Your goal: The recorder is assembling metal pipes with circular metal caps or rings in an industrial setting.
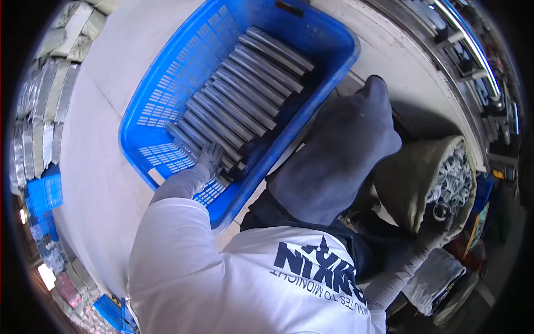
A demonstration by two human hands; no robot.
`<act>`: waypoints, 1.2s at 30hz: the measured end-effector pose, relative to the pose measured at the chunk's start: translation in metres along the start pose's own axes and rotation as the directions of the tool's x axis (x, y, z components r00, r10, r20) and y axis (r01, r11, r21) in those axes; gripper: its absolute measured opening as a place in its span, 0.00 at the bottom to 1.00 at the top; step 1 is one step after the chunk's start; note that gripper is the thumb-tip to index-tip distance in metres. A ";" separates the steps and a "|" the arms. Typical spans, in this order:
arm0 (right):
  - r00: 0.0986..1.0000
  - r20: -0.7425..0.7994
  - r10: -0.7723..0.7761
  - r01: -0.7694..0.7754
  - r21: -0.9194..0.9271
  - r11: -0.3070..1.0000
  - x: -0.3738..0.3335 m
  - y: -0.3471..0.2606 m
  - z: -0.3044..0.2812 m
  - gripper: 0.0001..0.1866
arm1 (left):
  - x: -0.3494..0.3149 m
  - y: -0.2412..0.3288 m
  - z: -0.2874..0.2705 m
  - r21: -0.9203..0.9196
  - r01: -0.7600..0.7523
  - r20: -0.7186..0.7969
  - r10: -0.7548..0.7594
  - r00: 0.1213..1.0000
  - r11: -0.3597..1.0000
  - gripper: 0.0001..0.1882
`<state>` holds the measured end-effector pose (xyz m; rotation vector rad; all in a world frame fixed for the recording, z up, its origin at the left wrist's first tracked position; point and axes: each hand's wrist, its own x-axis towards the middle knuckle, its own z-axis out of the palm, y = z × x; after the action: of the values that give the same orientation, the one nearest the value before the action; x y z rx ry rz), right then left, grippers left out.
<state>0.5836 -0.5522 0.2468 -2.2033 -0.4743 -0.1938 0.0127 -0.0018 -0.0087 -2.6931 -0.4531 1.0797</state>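
Observation:
My left hand [209, 159], in a grey glove, is inside a large blue plastic basket [133, 119]. Its fingers press together over the near end of a row of long silvery metal cylinders [236, 94], laid side by side. At the right, my right hand [435, 224] is at the mouth of an olive-green sack [403, 172] full of small metal rings [451, 186]. A single ring [442, 211] shows at its fingers, which are dark and partly hidden.
My grey-clad knee [339, 156] stands between basket and sack. Metal racking [473, 55] runs along the upper right. Wrapped bundles [44, 94] and blue crates [44, 192] line the left side, beyond pale floor [92, 139]. A clear plastic bag [436, 278] lies below the sack.

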 end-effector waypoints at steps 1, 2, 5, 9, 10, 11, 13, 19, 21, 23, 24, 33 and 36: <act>0.993 -0.064 -0.097 0.089 -0.126 0.988 0.000 0.002 -0.015 0.34 | 0.011 0.007 -0.004 0.011 0.022 -0.035 -0.022 0.999 1.000 0.42; 0.990 -0.124 -0.070 0.070 -0.006 0.998 -0.033 -0.025 0.047 0.29 | 0.013 -0.051 0.000 0.085 0.024 -0.048 -0.020 0.999 0.996 0.42; 0.968 -0.007 0.249 -0.225 0.412 0.883 -0.025 -0.007 0.001 0.22 | 0.027 -0.015 -0.031 -0.124 0.013 0.020 -0.011 1.000 0.992 0.44; 0.962 -0.070 0.262 -0.168 0.606 0.778 -0.033 -0.002 0.030 0.19 | 0.017 0.004 -0.018 -0.109 -0.016 0.032 0.020 0.999 0.994 0.49; 0.960 -0.006 0.281 -0.201 0.682 0.703 -0.034 -0.013 0.034 0.17 | 0.017 0.012 -0.017 -0.154 0.002 0.057 0.007 0.998 0.988 0.49; 0.925 0.044 0.377 -0.251 0.817 0.519 -0.033 -0.028 0.041 0.18 | 0.006 0.011 0.010 -0.137 -0.014 -0.077 0.003 0.997 0.990 0.47; 0.865 0.178 0.469 -0.309 0.925 0.220 -0.025 -0.044 0.034 0.18 | 0.033 0.021 0.007 -0.120 -0.084 -0.237 0.053 0.970 0.989 0.44; 0.890 0.070 0.450 -0.270 0.877 0.397 -0.029 -0.054 0.031 0.27 | 0.049 0.031 -0.059 -0.482 -0.027 -0.034 0.013 0.999 0.875 0.33; 0.939 -0.117 0.323 -0.189 0.609 0.771 -0.031 -0.032 0.035 0.31 | 0.062 0.031 -0.052 -0.405 -0.052 -0.037 0.041 0.998 0.913 0.31; 0.974 -0.181 -0.139 0.145 0.021 0.989 -0.037 -0.003 0.017 0.30 | 0.075 0.026 -0.059 -0.330 -0.033 -0.007 0.033 0.999 0.944 0.29; 0.984 -0.119 0.134 -0.099 0.260 0.960 -0.044 0.018 -0.011 0.28 | 0.090 0.025 -0.067 -0.296 -0.050 0.013 0.056 0.998 0.954 0.29; 0.987 -0.162 -0.012 0.026 0.089 0.996 -0.053 -0.022 0.027 0.36 | 0.094 0.024 -0.053 -0.158 -0.061 0.198 0.092 0.976 0.986 0.28; 0.998 -0.045 -0.048 0.043 -0.111 0.993 -0.041 -0.036 0.023 0.36 | 0.102 0.031 -0.053 -0.157 -0.055 0.233 0.091 0.968 0.986 0.29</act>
<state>0.5307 -0.5248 0.2462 -2.2913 -0.4986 -0.3031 0.1260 0.0012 -0.0456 -2.7365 -0.4960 1.4565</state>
